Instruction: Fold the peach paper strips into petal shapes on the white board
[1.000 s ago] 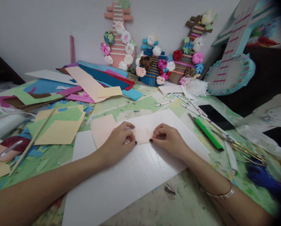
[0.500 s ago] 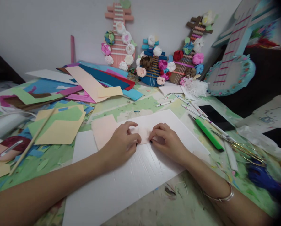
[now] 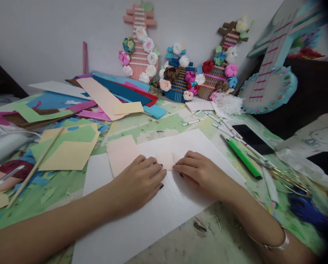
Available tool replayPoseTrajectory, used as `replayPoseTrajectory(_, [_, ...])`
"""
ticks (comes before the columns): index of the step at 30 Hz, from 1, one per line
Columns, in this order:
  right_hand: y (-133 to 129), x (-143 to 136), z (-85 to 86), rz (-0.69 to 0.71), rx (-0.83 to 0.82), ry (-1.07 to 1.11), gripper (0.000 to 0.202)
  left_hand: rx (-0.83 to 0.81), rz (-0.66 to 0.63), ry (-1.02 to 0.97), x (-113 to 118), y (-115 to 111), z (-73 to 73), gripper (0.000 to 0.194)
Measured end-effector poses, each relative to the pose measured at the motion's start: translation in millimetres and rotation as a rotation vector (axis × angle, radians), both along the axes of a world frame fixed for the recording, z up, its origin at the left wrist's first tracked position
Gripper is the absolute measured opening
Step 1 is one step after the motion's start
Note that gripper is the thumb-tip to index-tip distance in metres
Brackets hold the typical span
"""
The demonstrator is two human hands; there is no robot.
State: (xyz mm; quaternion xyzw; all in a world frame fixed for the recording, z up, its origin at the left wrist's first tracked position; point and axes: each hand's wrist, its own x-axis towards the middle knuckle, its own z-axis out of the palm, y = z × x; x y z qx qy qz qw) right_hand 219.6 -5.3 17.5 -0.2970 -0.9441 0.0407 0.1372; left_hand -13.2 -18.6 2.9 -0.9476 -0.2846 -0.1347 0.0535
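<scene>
Left hand (image 3: 143, 179) and right hand (image 3: 199, 172) loosely curled at the pink paper (image 3: 166, 160), pinch unclear, I'm seemingly flattening it; next move needs even pressure

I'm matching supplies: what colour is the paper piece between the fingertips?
Pale pink paper piece, clearest in the head view.

Pale peach paper (image 3: 165, 160) shows against a plain white board (image 3: 111, 238) at six o'clock. The worktop (image 3: 117, 129) is mottled green and cream. At three o'clock, a bright green cutter (image 3: 244, 158) and black phone (image 3: 253, 138); at two, a turquoise-edged guitar (image 3: 268, 71) barred red; at eleven, a salmon-pink guitar (image 3: 137, 60) striped white.
</scene>
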Motion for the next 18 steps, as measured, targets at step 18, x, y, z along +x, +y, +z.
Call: replayPoseTrajectory(18, [-8.8,4.7,18.2,-0.055,0.062,-0.231,0.030,-0.044,-0.055,0.005,-3.2,4.8,4.6,0.025])
